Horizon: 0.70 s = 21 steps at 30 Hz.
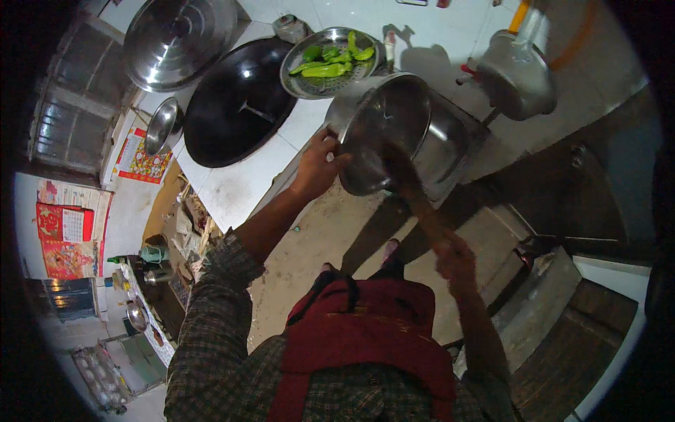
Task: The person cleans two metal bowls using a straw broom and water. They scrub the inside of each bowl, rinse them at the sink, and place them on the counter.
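Observation:
A large metal basin (364, 158) is tilted over a dark metal vessel (448, 140) at the counter's end. Its near-left rim is held by my left hand (318, 168), with the thumb toward the inside. My right hand (454, 259) grips a brown long-handled tool (426, 211). The tool's dark, blurred head reaches to the basin's opening; its exact kind I cannot tell. Just beyond the basin, a perforated metal tray (337, 87) carries several green peppers (326, 69). A big black wok (232, 116) is set into the white tiled counter (227, 198) on the left.
A wide metal lid (176, 42) leans behind the wok, near a small metal bowl (164, 126) and a glass jar (290, 27). On the right wall hangs a metal pot (519, 79). Dry kindling (190, 221) lies below the counter. A dark wooden cabinet (580, 327) stands at lower right.

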{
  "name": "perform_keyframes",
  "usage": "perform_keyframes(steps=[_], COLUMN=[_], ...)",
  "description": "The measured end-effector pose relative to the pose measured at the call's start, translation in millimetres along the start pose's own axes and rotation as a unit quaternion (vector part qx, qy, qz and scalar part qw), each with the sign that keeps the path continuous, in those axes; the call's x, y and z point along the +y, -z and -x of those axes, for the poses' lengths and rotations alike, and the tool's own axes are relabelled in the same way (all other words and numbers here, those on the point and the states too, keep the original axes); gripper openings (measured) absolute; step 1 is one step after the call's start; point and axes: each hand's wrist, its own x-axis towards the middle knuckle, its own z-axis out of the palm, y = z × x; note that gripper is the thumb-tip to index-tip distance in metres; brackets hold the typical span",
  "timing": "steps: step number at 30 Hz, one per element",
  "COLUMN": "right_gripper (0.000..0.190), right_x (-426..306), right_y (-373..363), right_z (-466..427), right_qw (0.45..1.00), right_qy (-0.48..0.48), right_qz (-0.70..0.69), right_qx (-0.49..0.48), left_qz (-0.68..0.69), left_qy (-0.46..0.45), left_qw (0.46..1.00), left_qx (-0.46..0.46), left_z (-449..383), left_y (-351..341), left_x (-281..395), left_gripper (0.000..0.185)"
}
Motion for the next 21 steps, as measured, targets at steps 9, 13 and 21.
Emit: perform_keyframes(steps=[9,13,21], right_gripper=[0.053,0.052,0.054], right_x=[38,76,28], right_y=[-69,-45,-55], right_z=[-98,-112,-64], right_qw=[0.998,0.994,0.994], right_qy=[0.018,0.062,0.066], right_qz=[0.052,0.07,-0.06], right_qx=[-0.035,0.054,0.055], left_qz=[-0.157,-0.095,-0.151], left_qy=[-0.088,-0.05,-0.079], left_qw=[0.978,0.984,0.967], left_qx=[0.109,0.141,0.191], left_z=[-36,-39,-32], left_y=[-55,-56,-65], left_x=[63,68,49], left_gripper=[0.02,0.031,0.028])
